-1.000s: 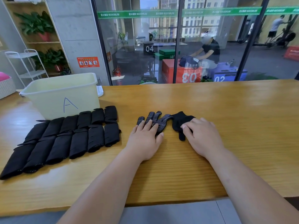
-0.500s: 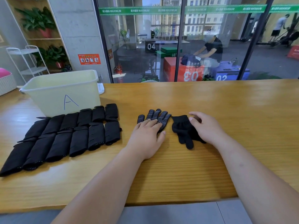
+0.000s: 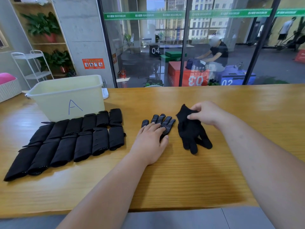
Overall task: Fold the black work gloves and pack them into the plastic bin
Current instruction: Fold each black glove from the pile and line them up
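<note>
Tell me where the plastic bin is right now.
In the head view, the plastic bin stands on the wooden table at the far left, just behind the two rows of folded gloves.

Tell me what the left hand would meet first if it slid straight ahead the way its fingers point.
The left hand lies flat on the dotted glove, whose fingers jut just past its fingertips: those come first. Beyond looks like bare table; the plain glove lies to the right.

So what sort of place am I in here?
Likely a gym: beyond the glass wall with its green MAXIMUM strip stand numbered jump boxes, and far back a person stands at exercise equipment.
</note>
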`<state>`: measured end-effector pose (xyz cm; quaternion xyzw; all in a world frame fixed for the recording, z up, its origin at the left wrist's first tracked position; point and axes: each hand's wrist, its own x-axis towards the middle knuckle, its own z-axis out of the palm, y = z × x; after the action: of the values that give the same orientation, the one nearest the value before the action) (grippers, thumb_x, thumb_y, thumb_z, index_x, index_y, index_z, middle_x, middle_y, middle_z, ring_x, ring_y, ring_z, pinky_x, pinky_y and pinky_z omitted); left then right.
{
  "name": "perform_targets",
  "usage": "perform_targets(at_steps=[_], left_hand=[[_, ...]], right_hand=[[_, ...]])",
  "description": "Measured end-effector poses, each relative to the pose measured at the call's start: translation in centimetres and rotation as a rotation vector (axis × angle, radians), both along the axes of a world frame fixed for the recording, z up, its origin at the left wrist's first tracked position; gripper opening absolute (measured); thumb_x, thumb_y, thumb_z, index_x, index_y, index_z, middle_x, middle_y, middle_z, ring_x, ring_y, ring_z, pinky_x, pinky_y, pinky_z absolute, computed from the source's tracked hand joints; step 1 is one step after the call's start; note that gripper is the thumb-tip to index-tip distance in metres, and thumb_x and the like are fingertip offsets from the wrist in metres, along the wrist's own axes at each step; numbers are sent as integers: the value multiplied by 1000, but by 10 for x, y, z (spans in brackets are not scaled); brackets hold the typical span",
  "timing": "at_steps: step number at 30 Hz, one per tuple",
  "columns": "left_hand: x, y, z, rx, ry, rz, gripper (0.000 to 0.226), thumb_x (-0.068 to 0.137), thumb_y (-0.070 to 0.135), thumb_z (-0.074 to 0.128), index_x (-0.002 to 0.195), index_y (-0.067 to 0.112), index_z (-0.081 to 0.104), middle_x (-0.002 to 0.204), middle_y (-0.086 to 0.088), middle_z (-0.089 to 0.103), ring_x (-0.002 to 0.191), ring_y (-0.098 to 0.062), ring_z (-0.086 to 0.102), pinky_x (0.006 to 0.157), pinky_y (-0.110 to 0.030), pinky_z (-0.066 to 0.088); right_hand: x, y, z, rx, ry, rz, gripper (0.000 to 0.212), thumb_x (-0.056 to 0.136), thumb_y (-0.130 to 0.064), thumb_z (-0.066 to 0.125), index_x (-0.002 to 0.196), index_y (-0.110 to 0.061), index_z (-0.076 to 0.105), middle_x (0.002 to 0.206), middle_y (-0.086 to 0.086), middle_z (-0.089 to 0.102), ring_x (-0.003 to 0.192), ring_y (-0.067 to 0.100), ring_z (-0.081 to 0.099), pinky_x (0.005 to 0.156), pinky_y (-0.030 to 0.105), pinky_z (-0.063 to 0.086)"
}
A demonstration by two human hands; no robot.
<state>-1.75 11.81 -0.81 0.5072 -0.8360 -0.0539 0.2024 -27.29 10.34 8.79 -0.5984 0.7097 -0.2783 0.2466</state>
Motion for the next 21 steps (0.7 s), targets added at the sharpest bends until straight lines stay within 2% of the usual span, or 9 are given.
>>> perform_targets(at_steps=[2, 5, 11, 13, 15, 18, 21], left_hand=[[1, 1, 0, -1, -4, 0, 57, 110, 56, 34, 158, 30, 48, 169, 7, 38, 162, -14, 19, 133, -42, 14], [1, 1, 2, 6, 0, 1, 56, 110, 55, 35, 158, 30, 49, 169, 7, 38, 161, -15, 20, 132, -40, 14], [0, 3, 4, -5, 7, 15, 55, 109, 54, 37, 156, 29, 51, 167, 7, 41, 159, -16, 24, 131, -39, 17], [0, 2, 3, -3, 3, 14, 55, 109, 54, 38, 156, 28, 52, 165, 7, 43, 158, -17, 28, 130, -40, 21], [0, 0, 2, 3, 3, 23, 55, 108, 54, 39, 155, 28, 53, 164, 8, 44, 156, -17, 30, 128, -40, 24], [0, 0, 1, 4, -6, 28, 54, 108, 52, 40, 156, 28, 52, 165, 7, 44, 156, -18, 31, 128, -41, 26], [-1, 1, 2, 6, -14, 26, 54, 109, 52, 40, 157, 28, 51, 166, 6, 42, 157, -18, 29, 129, -41, 24]], right_hand=[[-3, 0, 10, -52, -48, 16, 14, 93, -28, 82, 105, -27, 74, 108, -5, 73, 105, 18, 68, 98, 42, 54], [-5, 2, 28, -170, -77, 16, 14, 92, -26, 83, 101, -31, 73, 109, -8, 74, 107, 14, 68, 96, 39, 53], [-11, 9, 49, -614, -151, -40, 16, 91, -24, 85, 96, -34, 73, 108, -14, 76, 107, 9, 70, 98, 35, 54], [-12, 20, 32, -594, -103, 30, 24, 89, -11, 83, 92, -33, 74, 102, -15, 78, 103, 5, 72, 98, 30, 54], [-14, 29, -1, -457, 103, 105, 39, 86, 2, 75, 87, -38, 73, 97, -16, 76, 100, 8, 72, 97, 31, 54], [-18, 44, -53, -213, 359, 128, 52, 83, 3, 58, 86, -48, 70, 102, -16, 77, 100, 14, 71, 94, 36, 55], [-15, 55, -76, -314, 355, 15, 47, 86, 2, 54, 96, -38, 76, 113, -13, 76, 105, 21, 68, 93, 38, 53]])
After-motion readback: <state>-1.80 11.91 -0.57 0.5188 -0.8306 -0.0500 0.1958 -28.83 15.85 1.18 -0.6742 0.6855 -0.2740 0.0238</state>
